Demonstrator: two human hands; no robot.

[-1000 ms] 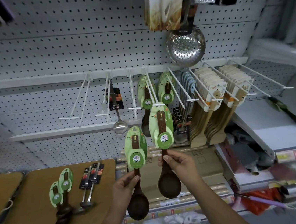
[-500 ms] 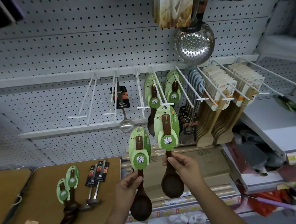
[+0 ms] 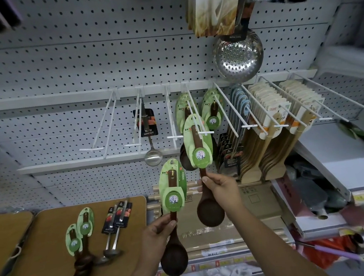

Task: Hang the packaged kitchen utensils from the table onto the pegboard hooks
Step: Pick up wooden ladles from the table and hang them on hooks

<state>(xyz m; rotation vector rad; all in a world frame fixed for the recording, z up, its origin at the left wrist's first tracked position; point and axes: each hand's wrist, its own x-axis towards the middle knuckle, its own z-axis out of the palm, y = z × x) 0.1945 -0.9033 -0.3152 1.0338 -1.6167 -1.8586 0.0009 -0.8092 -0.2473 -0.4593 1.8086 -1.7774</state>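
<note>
Right grip (image 3: 221,187): clenched round the handle of a wooden spoon (image 3: 210,211), just below its green card (image 3: 198,145). The spoon is upright, bowl down. The card lies against the front end of a white hook (image 3: 206,132) on the pegboard (image 3: 57,67). Whether the card's hole is on the wire cannot be told. Hung spoons (image 3: 184,111) with like cards sit further back on that hook.

Left grip (image 3: 157,230): grasping a second spoon (image 3: 173,260) by the handle, upright, lower and to the left, apart from the hooks.

Desk (image 3: 51,230): two carded spoons (image 3: 79,240) and two steel ladles (image 3: 113,235) lie side by side. One ladle (image 3: 153,156) hangs from a hook further left.
</note>
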